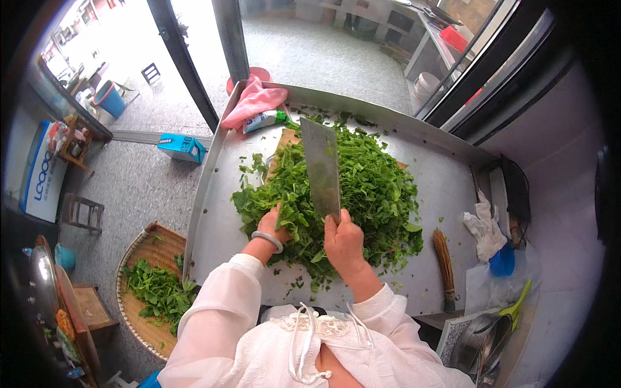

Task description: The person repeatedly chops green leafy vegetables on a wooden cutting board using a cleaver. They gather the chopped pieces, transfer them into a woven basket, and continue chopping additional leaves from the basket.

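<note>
A large heap of chopped leafy greens (373, 194) covers most of a wooden board (286, 140) on a metal table with raised edges (436, 160). My right hand (344, 240) grips the handle of a broad cleaver (321, 167), whose blade points away from me over the heap. My left hand (273, 228), with a pale bangle at the wrist, lies at the heap's near left side. Leaves cover its fingers, so whether it grips any is hidden. Loose bits of leaf are scattered around the heap.
A pink cloth (254, 102) and a packet (266, 120) lie in the far left corner. A straw brush (442, 266) and white gloves (483, 225) are at the right. Left of the table, a woven basket (131, 300) holds more greens; a blue box (182, 148) stands beyond it.
</note>
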The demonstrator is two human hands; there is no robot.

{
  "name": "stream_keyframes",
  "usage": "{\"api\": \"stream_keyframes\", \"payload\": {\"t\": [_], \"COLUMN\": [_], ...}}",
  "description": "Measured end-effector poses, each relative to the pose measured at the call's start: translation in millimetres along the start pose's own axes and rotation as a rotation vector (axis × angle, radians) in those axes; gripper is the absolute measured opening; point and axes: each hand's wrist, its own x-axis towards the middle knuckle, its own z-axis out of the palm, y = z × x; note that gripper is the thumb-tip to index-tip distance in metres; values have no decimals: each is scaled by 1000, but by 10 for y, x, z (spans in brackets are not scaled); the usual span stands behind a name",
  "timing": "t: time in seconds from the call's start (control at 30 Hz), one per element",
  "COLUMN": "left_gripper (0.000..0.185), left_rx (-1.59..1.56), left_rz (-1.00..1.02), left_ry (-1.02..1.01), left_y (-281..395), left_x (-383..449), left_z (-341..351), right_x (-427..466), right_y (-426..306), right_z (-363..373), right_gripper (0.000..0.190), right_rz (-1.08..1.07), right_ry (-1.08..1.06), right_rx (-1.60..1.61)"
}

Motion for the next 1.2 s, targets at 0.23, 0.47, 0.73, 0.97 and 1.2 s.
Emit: {"api": "stream_keyframes", "payload": {"t": [0.23, 0.47, 0.73, 0.97, 1.2], "left_gripper": [59, 42, 85, 60, 47], "left_rx": [154, 130, 469, 429, -436], "left_rz": [169, 166, -103, 67, 80], "left_ry": [25, -74, -324, -347, -169], "left_y": [-95, -287, -48, -891, -1238], "left_x": [-63, -90, 317, 1106, 425], "left_z": [109, 142, -973, -314, 204], "right_x": [93, 96, -232, -611, -531], "right_y": [-61, -15, 739, 2102, 2764], "right_z": [-112, 154, -929, -1551, -1414], "right_gripper": [19, 19, 15, 19, 39], "right_rz": [88, 66, 83, 475, 564], "right_ry": [-279, -449, 146, 292, 25], "right_rx": [-213, -212, -105, -748, -855]}}
